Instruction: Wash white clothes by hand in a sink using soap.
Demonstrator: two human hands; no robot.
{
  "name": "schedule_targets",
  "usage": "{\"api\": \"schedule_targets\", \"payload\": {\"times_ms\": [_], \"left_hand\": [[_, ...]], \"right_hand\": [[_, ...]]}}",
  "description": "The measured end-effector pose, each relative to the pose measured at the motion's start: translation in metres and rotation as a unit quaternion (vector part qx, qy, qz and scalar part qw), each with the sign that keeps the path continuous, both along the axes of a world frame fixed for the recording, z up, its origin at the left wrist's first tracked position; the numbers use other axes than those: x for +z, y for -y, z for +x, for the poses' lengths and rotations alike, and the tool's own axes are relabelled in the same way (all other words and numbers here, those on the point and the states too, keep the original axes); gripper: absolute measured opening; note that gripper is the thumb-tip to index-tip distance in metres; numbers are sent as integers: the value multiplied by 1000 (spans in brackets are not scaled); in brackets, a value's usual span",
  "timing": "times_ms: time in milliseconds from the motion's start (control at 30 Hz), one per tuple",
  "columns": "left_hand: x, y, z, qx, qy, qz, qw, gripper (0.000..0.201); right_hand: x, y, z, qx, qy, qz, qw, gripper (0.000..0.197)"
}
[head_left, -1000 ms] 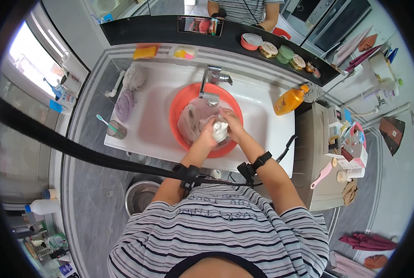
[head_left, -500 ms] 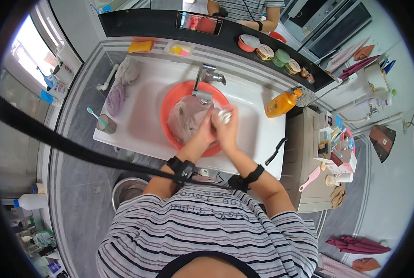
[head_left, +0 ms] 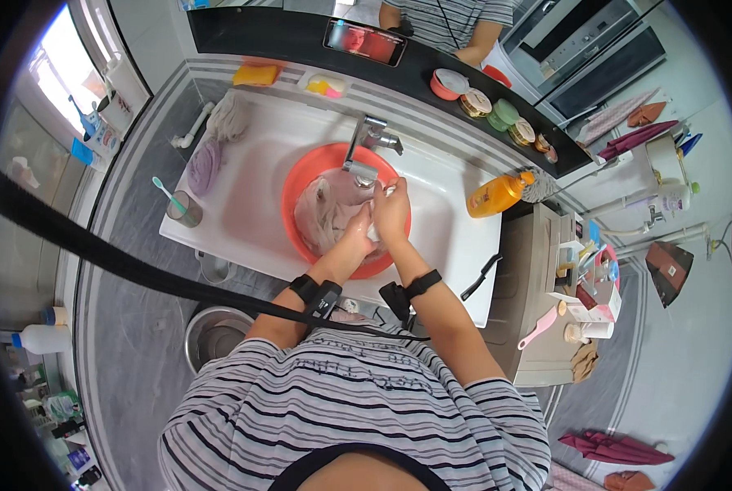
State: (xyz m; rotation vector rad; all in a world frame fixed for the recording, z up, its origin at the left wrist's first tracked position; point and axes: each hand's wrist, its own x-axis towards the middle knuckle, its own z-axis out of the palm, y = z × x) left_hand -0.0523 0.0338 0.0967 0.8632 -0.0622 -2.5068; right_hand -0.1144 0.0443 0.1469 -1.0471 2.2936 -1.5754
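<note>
Both hands are over an orange-red basin [head_left: 290, 217] that sits in the white sink [head_left: 243, 196]. My right hand [head_left: 390, 214] is closed around a small wet white cloth [head_left: 373, 232], a bit of which also sticks out at its top. Against the cloth's lower part, my left hand [head_left: 354, 237] is curled, with its fingers partly hidden. Another whitish cloth [head_left: 321, 217] lies in the water on the basin's left side. The chrome faucet [head_left: 363, 164] reaches over the basin, just above my hands.
An orange pump bottle [head_left: 497, 195] stands at the sink's right end. Purple [head_left: 206, 168] and grey [head_left: 228, 119] cloths lie at the left, near a cup with a toothbrush [head_left: 184, 211]. A phone [head_left: 364, 42] and several jars [head_left: 475, 103] line the dark ledge.
My left hand has dropped slightly and drawn apart from the right. The white cloth, bunched at the right hand before, now shows between both hands. The whole view has shifted a little.
</note>
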Motion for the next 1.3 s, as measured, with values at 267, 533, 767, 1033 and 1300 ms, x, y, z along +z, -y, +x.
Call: {"api": "schedule_targets", "payload": {"times_ms": [267, 533, 767, 1033, 1300], "left_hand": [[-53, 12, 14, -32, -162, -1, 986, 34], [-28, -4, -5, -50, -37, -5, 998, 37], [-23, 4, 33, -43, -130, 56, 989, 37], [-62, 4, -6, -48, -43, 1, 998, 38], [-30, 13, 25, -77, -85, 31, 993, 29]], "right_hand": [[16, -51, 72, 278, -174, 8, 945, 17], [-14, -20, -1, 2, 4, 35, 999, 11], [-10, -52, 60, 173, -59, 71, 981, 11], [-11, -18, -4, -15, -12, 6, 1000, 6], [-1, -39, 50, 61, -57, -19, 996, 11]]}}
